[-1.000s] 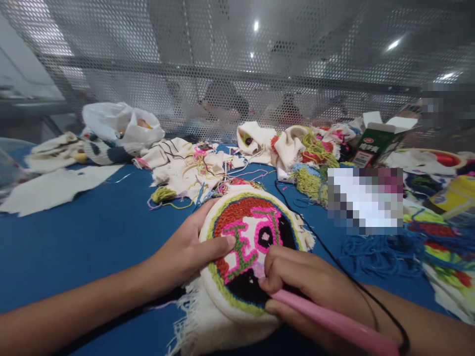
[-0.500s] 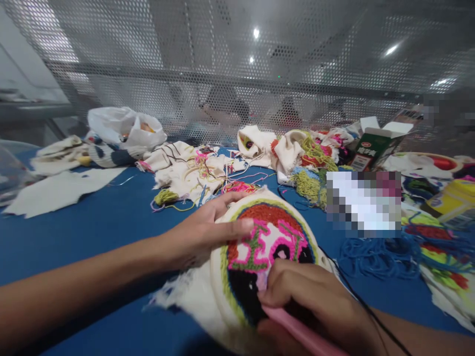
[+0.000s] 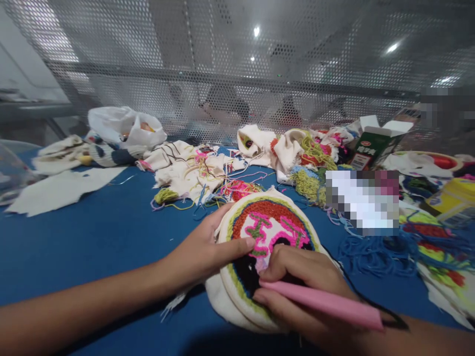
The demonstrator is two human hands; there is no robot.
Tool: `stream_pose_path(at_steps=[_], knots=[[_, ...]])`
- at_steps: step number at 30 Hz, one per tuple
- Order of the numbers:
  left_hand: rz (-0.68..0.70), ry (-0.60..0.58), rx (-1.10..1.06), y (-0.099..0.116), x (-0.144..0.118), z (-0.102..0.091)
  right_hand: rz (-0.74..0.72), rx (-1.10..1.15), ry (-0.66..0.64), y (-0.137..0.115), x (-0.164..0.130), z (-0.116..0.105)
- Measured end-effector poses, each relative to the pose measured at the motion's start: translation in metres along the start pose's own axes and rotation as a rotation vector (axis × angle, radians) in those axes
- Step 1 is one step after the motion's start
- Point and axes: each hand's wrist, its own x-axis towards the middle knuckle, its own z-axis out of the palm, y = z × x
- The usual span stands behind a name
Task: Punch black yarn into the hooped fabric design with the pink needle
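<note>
We find the hoop (image 3: 230,290) above the blue table (image 3: 111,237), in front of the person, its stitched face up towards the camera. Against half a second earlier, we note that the face reads flatter and that the spare cloth (image 3: 213,296) shows less fringe to the left.

The left hand (image 3: 208,247) grips the hoop at its left edge. Its thumb presses on the face and now sits lower, by the foot of the pink-and-green figure (image 3: 257,230) and the top of the black patch (image 3: 246,278). The other fingers are mostly hidden behind the rim, so we cannot tell how they bear on the cloth.

The right hand (image 3: 308,277) pinches the pink tool (image 3: 334,305) near its front end. We record the clearest change here: the barrel lies more crosswise, and its rear end, earlier out of the picture, is in full view. Black yarn (image 3: 397,322) trails from that end over the wrist.

The front end points at the black patch, just below the lilac patch (image 3: 261,263). The tip is hidden by the fingers, and we cannot confirm that it pierces the cloth. We judge that the shifted grip steadies the area being worked. The blue yarn (image 3: 378,257) at the right lies unchanged.
</note>
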Motion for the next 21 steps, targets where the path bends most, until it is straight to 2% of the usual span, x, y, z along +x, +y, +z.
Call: stream_pose_path(at_steps=[7, 12, 21], knots=[[0.048, 0.012, 0.002, -0.0052, -0.0032, -0.0017, 0.027, 0.047, -0.144, 0.0027, 0.0033, -0.0015], [0.018, 0.026, 0.005, -0.0022, -0.0056, -0.0006, 0.073, 0.000, -0.131, -0.0006, 0.0027, -0.0033], [-0.017, 0.010, -0.010, -0.0011, -0.0059, 0.0006, 0.065, 0.031, -0.136, 0.0042, 0.0009, -0.0034]])
